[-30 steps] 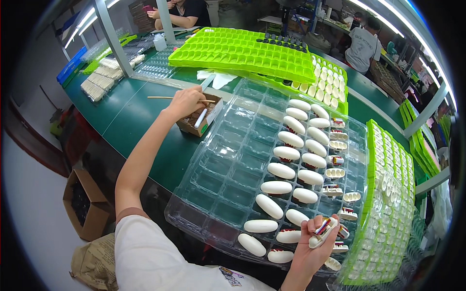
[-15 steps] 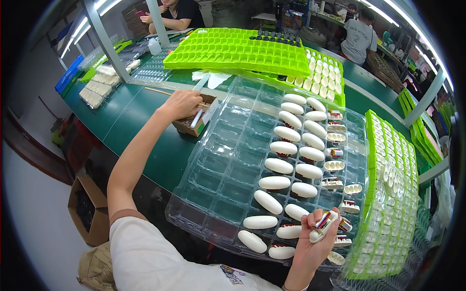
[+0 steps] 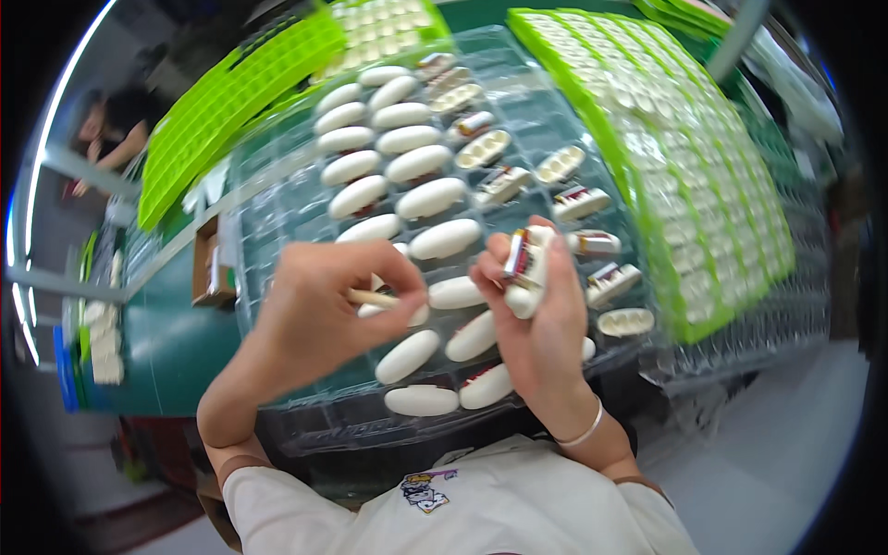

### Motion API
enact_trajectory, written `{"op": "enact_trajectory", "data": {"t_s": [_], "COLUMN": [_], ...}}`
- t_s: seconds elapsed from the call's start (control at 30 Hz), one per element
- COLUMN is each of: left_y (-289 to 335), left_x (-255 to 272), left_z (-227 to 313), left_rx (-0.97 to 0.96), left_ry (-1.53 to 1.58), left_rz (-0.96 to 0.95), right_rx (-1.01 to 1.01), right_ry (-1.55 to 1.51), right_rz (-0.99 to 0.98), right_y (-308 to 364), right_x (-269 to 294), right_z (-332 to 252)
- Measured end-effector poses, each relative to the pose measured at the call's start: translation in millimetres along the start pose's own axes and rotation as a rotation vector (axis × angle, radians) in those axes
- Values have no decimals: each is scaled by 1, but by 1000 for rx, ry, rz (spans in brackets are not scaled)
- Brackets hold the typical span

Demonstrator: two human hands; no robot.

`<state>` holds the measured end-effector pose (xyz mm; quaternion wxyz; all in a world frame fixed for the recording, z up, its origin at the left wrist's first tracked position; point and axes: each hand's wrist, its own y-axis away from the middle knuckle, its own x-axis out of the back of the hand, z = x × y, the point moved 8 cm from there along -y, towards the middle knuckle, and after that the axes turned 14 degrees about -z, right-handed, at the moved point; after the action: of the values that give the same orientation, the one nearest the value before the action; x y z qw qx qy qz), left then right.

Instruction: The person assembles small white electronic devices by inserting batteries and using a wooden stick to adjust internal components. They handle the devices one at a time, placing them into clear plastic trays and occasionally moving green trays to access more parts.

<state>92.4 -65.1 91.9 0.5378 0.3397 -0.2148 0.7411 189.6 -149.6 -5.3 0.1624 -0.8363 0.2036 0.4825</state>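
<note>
My left hand (image 3: 328,301) is pinched on a thin beige stick (image 3: 372,298), above a clear plastic tray (image 3: 301,407). Close on its right, my right hand (image 3: 546,338) grips a white oblong housing (image 3: 527,287) that has a red, silver and dark part along one side. Smooth white oval shells (image 3: 444,239) lie in two long columns across the tray, some with dark red bits showing underneath; my hands cover a few of them. Further right sit open white housings (image 3: 483,148) with round hollows, several holding similar coloured parts.
A small cardboard box (image 3: 213,277) with slim items stands left of the tray. Bright green trays (image 3: 240,102) are at the far left. Another green tray (image 3: 680,185), filled with white pieces under clear plastic, lies on the right. A person (image 3: 120,129) sits beyond the table's left side.
My left hand has come from the cardboard box to beside my right hand, a thin stick now in its fingers. The right hand still holds the white housing. The view has turned and moved closer.
</note>
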Motion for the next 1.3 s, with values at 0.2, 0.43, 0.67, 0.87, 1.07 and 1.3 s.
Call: {"op": "enact_trajectory", "data": {"t_s": [0.2,0.43,0.67,0.87,1.07,1.3], "left_y": [-30,-17,-20,-21,-20,-15], "left_x": [-46,-41,-44,-46,-50,-51], "left_z": [18,16,17,16,17,28], "left_rx": [-184,-299,-336,-301,-299,-465], "left_ry": [78,-23,-15,-7,45,-8], "left_rz": [-69,112,151,152,120,157], "right_rx": [64,127,139,143,153,124], "right_ry": [97,204,279,291,301,213], "right_rz": [61,18,9,15,22,-10], "right_y": [6,6,7,7,8,8], "right_x": [1,2,-1,0,-1,-2], "right_z": [-12,-7,-8,-9,-9,-8]}}
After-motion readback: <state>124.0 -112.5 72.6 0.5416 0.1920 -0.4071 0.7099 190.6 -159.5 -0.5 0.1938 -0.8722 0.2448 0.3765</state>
